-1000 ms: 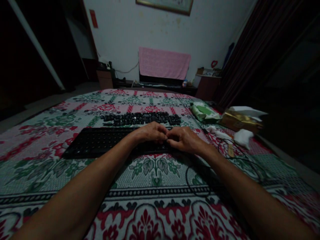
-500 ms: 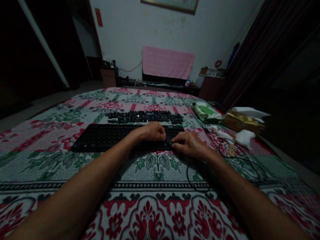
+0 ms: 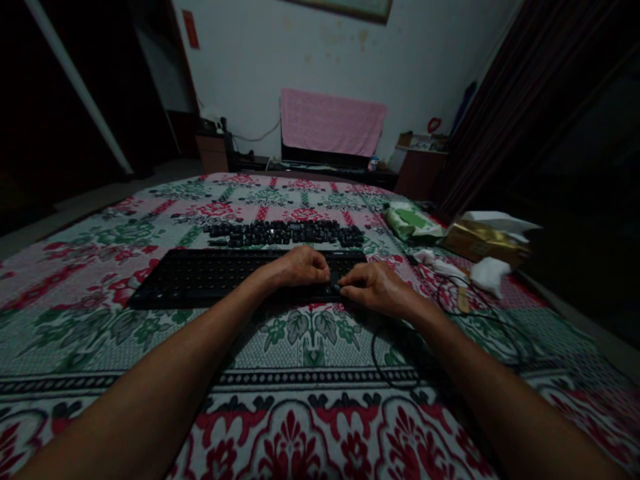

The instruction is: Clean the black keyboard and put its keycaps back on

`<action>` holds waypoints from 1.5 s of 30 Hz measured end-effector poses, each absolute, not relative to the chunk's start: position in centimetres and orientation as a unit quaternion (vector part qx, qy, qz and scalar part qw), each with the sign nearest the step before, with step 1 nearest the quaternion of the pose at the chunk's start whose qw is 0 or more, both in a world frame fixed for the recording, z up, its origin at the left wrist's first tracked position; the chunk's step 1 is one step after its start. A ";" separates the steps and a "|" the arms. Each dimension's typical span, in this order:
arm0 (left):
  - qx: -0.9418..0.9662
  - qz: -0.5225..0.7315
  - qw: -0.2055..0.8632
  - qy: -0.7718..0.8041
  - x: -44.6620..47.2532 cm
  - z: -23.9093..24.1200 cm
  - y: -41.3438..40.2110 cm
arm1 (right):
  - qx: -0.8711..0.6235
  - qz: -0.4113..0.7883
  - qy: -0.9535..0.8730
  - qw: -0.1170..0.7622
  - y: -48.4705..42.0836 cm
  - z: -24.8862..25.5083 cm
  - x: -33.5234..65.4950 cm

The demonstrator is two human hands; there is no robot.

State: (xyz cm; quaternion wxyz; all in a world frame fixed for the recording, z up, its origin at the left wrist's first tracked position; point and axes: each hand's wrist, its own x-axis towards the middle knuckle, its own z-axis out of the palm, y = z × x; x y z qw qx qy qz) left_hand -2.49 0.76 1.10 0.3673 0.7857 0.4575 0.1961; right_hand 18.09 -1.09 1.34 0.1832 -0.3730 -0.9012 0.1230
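A black keyboard (image 3: 195, 277) lies on the patterned cloth, most of its keycaps off and rows of small key posts bare. Both my hands are over its right part. My left hand (image 3: 306, 267) is curled closed, with its fingertips against the keyboard; anything in them is hidden. Facing it, my right hand (image 3: 375, 285) is pinched, thumb and finger at a dark keycap-like piece (image 3: 335, 280) on the keyboard. What exactly those fingers hold is too dark to tell. Just behind the keyboard, many loose black keycaps (image 3: 290, 232) lie in a long band.
To the right are a green wipes pack (image 3: 413, 223), a gold tissue box (image 3: 487, 241) and crumpled white tissue (image 3: 490, 275). A black cable (image 3: 390, 381) loops on the floral cloth (image 3: 315, 340) by my right forearm. A pink towel (image 3: 333, 121) hangs over a screen at the wall.
The keyboard has shifted slightly to the left and toward me in view, its left end most. Both hands stay at its right part, almost in the same pose. The camera view has tilted slightly.
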 end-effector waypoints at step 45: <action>0.775 0.171 0.316 0.520 -0.8 1.1 0.0 | -0.350 0.085 -0.924 0.128 -2.0 2.3 17.5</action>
